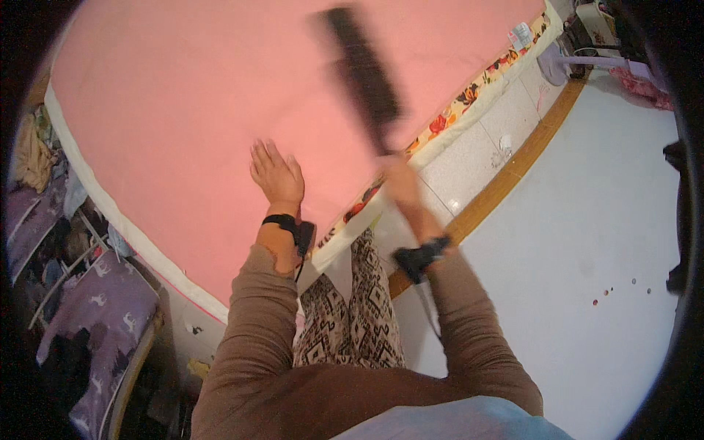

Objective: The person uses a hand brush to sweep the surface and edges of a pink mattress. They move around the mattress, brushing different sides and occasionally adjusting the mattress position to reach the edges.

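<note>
A pink sheet [181, 110] covers the mattress in front of me, with a white edge around it and a floral strip [438, 122] along the right side. Palm down with fingers spread, my left hand [279, 175] rests on or just over the sheet. Nothing is in it. My right hand [400, 179], blurred, grips the handle of a long dark brush [366, 74]. The brush points away from me above the sheet. Motion blur hides its bristles and whether it touches the cloth. Each wrist wears a black strapped device.
To the left stands a rack with a purple patterned fabric cover [99, 297] and clothes [36, 154] inside. A small label [520, 37] lies at the bed's far right edge. Past the tiled floor [467, 157] and a brown border strip [495, 184] is a pale wall [572, 247].
</note>
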Demonstrator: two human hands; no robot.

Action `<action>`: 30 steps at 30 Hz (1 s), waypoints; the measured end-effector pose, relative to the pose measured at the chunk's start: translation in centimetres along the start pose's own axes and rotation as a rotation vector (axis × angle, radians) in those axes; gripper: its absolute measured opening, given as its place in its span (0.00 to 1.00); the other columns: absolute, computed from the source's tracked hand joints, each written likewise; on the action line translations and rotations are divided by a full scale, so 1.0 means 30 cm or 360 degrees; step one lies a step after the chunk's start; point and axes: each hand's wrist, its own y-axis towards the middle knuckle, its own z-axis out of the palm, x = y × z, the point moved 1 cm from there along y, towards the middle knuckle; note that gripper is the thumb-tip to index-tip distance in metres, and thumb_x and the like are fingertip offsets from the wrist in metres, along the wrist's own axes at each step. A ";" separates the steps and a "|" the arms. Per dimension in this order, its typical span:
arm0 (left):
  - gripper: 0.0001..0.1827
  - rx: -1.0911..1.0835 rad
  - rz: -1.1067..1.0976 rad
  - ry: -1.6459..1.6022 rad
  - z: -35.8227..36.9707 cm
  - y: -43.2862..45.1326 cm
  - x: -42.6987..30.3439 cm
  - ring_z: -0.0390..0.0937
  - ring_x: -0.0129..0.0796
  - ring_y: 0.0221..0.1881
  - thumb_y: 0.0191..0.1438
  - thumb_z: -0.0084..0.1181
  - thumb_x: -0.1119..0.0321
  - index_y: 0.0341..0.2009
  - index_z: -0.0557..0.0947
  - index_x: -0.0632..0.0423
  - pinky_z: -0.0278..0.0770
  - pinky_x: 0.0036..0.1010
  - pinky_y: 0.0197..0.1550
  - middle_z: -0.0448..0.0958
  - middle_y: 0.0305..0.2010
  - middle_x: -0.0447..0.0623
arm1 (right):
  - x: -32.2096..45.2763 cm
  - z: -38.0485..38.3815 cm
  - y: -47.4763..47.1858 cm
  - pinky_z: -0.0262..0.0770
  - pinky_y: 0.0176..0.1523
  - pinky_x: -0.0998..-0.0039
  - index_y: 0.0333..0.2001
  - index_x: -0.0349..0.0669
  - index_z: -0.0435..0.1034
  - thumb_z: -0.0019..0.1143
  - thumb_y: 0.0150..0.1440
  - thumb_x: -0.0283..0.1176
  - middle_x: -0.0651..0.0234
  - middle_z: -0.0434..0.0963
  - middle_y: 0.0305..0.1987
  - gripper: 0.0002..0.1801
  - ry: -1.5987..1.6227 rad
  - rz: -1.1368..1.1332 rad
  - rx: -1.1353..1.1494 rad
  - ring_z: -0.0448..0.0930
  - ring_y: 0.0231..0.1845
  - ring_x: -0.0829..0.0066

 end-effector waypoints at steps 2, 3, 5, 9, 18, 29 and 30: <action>0.35 -0.0026 -0.0055 -0.0242 0.046 0.013 0.008 0.48 0.51 0.71 0.56 0.51 0.56 0.65 0.60 0.59 0.41 0.49 0.69 0.52 0.69 0.62 | 0.233 0.273 0.085 0.68 0.55 0.54 0.45 0.34 0.71 0.42 0.58 0.30 0.49 0.73 0.50 0.15 -0.0261 -0.0404 0.0204 0.72 0.55 0.54; 0.36 0.0057 -0.0122 -0.0292 0.064 0.009 0.018 0.48 0.50 0.71 0.56 0.50 0.53 0.65 0.60 0.59 0.41 0.49 0.69 0.52 0.70 0.62 | 0.337 0.387 0.113 0.65 0.58 0.48 0.44 0.34 0.71 0.43 0.58 0.34 0.45 0.71 0.55 0.17 -0.0219 -0.0570 0.0164 0.67 0.61 0.50; 0.41 0.0304 -0.0095 0.0270 0.090 0.001 0.050 0.47 0.48 0.71 0.55 0.50 0.46 0.66 0.58 0.58 0.42 0.50 0.68 0.52 0.70 0.61 | 0.487 0.549 0.167 0.47 0.65 0.34 0.49 0.34 0.71 0.42 0.59 0.39 0.34 0.59 0.65 0.22 -0.0768 -0.1035 0.0348 0.51 0.72 0.42; 0.42 0.0439 -0.0056 0.0331 0.106 -0.006 0.081 0.47 0.50 0.71 0.55 0.48 0.45 0.66 0.57 0.59 0.41 0.52 0.68 0.53 0.70 0.60 | 0.472 0.566 0.297 0.51 0.68 0.43 0.49 0.35 0.72 0.42 0.60 0.38 0.36 0.59 0.65 0.21 -0.0339 -0.0852 0.1060 0.57 0.69 0.42; 0.37 0.0169 -0.0084 -0.0125 0.034 -0.008 0.064 0.45 0.57 0.71 0.51 0.46 0.60 0.66 0.58 0.57 0.40 0.54 0.67 0.50 0.71 0.62 | -0.429 -0.635 0.335 0.72 0.45 0.61 0.48 0.34 0.72 0.41 0.62 0.32 0.50 0.77 0.43 0.17 -0.0808 0.0586 -0.0570 0.77 0.44 0.52; 0.35 0.0201 -0.0108 -0.0099 0.106 -0.062 0.128 0.47 0.57 0.70 0.54 0.45 0.55 0.65 0.60 0.57 0.41 0.54 0.67 0.53 0.69 0.63 | 0.348 0.282 0.617 0.72 0.35 0.60 0.33 0.38 0.69 0.42 0.58 0.28 0.57 0.74 0.30 0.08 -0.0451 -0.0425 0.0321 0.75 0.31 0.57; 0.36 0.0111 -0.0077 -0.0074 0.130 -0.061 0.148 0.47 0.55 0.71 0.54 0.44 0.54 0.66 0.59 0.55 0.41 0.53 0.67 0.52 0.70 0.61 | 0.477 0.424 0.621 0.73 0.38 0.58 0.35 0.37 0.70 0.41 0.57 0.26 0.54 0.76 0.33 0.08 -0.0335 -0.0504 0.0466 0.77 0.34 0.54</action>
